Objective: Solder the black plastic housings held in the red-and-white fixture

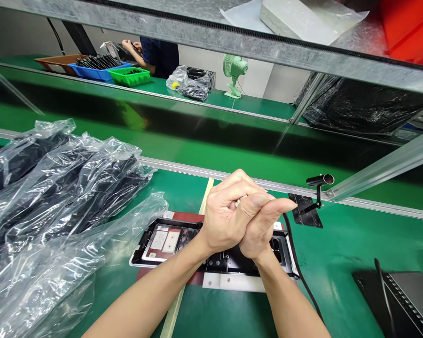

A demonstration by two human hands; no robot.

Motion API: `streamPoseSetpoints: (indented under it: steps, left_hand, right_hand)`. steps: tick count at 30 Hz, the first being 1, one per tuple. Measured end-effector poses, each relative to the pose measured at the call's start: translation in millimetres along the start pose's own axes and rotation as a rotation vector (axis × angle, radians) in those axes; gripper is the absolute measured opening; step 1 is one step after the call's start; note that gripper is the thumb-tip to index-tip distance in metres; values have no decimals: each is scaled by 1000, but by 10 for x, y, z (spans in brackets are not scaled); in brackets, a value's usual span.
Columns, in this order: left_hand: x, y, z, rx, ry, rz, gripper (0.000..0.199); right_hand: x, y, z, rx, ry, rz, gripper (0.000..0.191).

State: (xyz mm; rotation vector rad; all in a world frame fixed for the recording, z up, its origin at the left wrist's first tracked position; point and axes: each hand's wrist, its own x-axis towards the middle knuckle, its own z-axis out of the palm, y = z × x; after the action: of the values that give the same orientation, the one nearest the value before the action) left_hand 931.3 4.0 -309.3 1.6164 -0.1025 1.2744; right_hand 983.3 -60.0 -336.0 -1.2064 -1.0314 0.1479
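Note:
My left hand [227,213] and my right hand [262,227] are pressed together above a long black plastic housing [146,244]. The left fingers are curled, and a small whitish bit shows among them, too hidden to name. The right hand's thumb sticks out to the right, while its fingers are wrapped in against the left hand, mostly out of sight. Beneath, the housing lies open side up on a dark red base [193,279] with a white block [232,282] along the front. A black cable [299,270] runs past the housing's right end; its upper end is hidden behind my right hand.
Clear plastic bags [66,197] with black parts cover the left bench. A small black tube on a stand [319,183] stands at right, near a black slotted part [398,300]. A metal shelf [197,23] crosses overhead. Beyond are a co-worker's arm [139,56], trays [130,77] and a fan [234,70].

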Motion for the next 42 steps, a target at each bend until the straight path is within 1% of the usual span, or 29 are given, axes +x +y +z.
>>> streamPoseSetpoints:
  steps: [3, 8, 17, 21, 28, 34, 38, 42]
  left_hand:
    - [3, 7, 5, -2, -2, 0, 32]
    - [1, 9, 7, -4, -4, -5, 31]
    - [-3, 9, 13, -9, 0, -9, 32]
    - [6, 22, 14, 6, 1, -14, 34]
    - [-16, 8, 6, 17, 4, -16, 32]
    - [-26, 10, 5, 26, 0, -17, 31]
    - [-23, 13, -1, 21, 0, -18, 32]
    - [-24, 5, 0, 8, -1, -17, 32]
  right_hand:
    - [-2, 1, 0, -31, 6, 3, 62]
    - [-2, 4, 0, -57, 61, -24, 59]
    - [-15, 4, 1, 9, 18, -27, 60]
    - [-21, 9, -3, 14, 30, -22, 60]
    - [-44, 35, -12, 35, 49, 24, 57]
    - [-79, 98, -17, 4, 108, 68, 55]
    - [-78, 79, -18, 54, 101, 86, 53]
    - [-68, 54, -10, 95, 46, 92, 55]
